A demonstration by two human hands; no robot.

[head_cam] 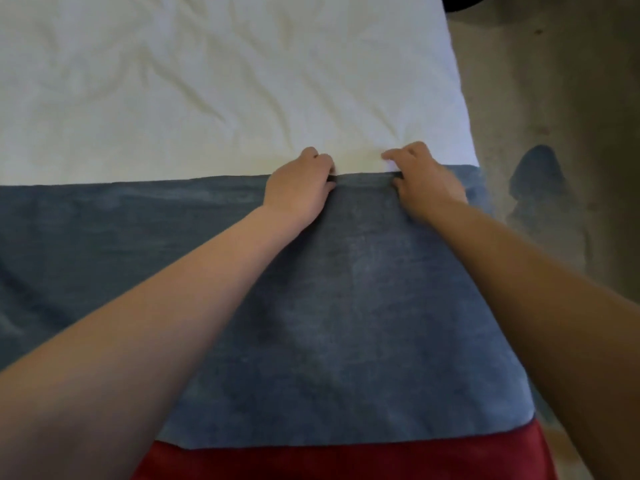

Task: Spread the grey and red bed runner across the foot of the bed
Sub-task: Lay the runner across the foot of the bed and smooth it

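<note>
The bed runner [363, 306] lies flat across the near end of the bed, blue-grey over most of its width with a red band [346, 462] along the near edge. Its far edge runs straight against the white sheet [207, 81]. My left hand [299, 188] pinches that far edge near the middle. My right hand [426, 181] pinches the same edge a short way to the right, close to the bed's right side. Both forearms reach out over the runner.
The bed's right side [464, 116] drops to a beige carpeted floor [554, 81]. A blue-grey part of the runner hangs over that side [536, 174]. A dark object sits at the top right corner [460, 1].
</note>
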